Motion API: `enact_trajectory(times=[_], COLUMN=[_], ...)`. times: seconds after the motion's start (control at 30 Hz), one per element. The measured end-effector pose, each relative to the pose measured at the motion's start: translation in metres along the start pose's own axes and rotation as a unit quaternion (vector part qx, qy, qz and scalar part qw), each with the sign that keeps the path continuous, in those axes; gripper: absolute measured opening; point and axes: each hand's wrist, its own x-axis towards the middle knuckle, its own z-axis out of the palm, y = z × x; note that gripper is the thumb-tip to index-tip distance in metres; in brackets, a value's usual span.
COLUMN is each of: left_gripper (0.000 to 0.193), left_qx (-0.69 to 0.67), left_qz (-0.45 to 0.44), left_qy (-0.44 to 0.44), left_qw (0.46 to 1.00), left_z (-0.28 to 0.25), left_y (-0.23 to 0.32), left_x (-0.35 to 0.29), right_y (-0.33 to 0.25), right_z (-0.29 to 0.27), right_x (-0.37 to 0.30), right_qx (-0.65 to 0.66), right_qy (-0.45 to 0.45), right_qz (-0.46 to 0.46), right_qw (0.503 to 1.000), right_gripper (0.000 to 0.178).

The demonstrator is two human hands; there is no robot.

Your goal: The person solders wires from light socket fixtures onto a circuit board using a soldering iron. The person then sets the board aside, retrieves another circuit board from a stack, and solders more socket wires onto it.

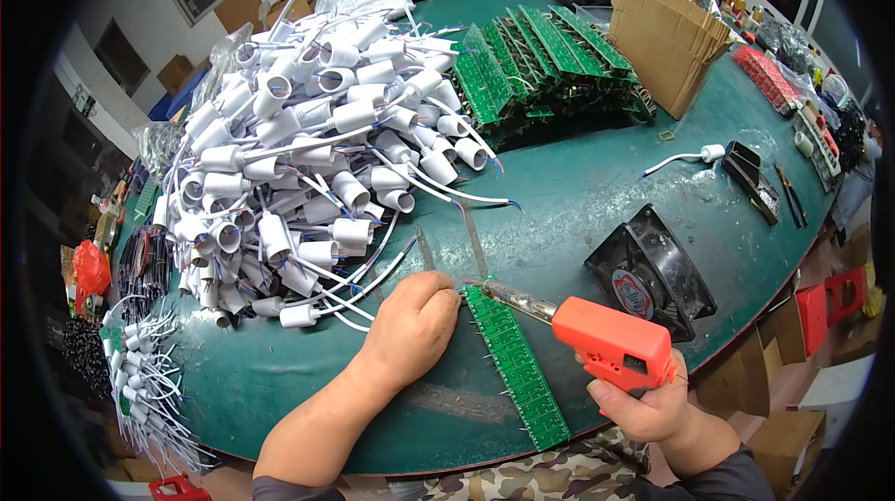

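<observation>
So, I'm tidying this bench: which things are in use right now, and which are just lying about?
In use:
left hand pressing on the green circuit board strip
right hand holding the orange soldering gun

Lying about:
pile of white lamp sockets
stacked green boards
black fan
cardboard boxes

green table [578,193] bearing white lamp sockets [317,147], circuit boards [541,63], black fan [653,273].

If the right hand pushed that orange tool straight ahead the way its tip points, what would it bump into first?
Probably the top end of the green circuit board strip, right beside the left hand. The right hand aims the orange soldering gun there; its tip looks nearly touching.
</observation>
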Motion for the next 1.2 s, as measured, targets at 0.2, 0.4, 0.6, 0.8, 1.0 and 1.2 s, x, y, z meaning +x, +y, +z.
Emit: enact_trajectory(times=[0.2, 0.4, 0.6, 0.8, 1.0, 1.2], left_gripper=[0.016, 0.015, 0.015, 0.016, 0.015, 0.014], left_qx=[-0.002, -0.003, 0.001, 0.002, -0.001, -0.002], left_qz=[0.003, 0.002, 0.005, 0.009, 0.013, 0.012], left_qy=[0.005, -0.002, -0.005, -0.009, -0.012, -0.014], left_qw=[1.000, 1.000, 1.000, 1.000, 1.000, 1.000], left_z=[0.002, 0.002, 0.002, 0.001, 0.000, -0.001], left_y=[0.000, -0.001, -0.002, -0.002, -0.003, -0.004], left_x=[0.000, 0.001, 0.001, 0.001, 0.001, -0.001], right_y=[0.001, 0.001, -0.002, -0.006, -0.007, -0.014], right_z=[0.004, 0.004, 0.004, 0.003, 0.004, 0.004], right_x=[-0.001, 0.002, 0.006, 0.010, 0.010, 0.010], right_qx=[0.033, 0.006, 0.010, -0.008, -0.020, -0.028], right_qy=[0.009, -0.012, -0.027, -0.036, -0.041, -0.040], right_qz=[0.009, 0.016, 0.025, 0.017, 0.013, 0.013], right_qw=[0.999, 1.000, 0.999, 0.999, 0.999, 0.999], right_gripper=[0.041, 0.041, 0.039, 0.039, 0.039, 0.039])
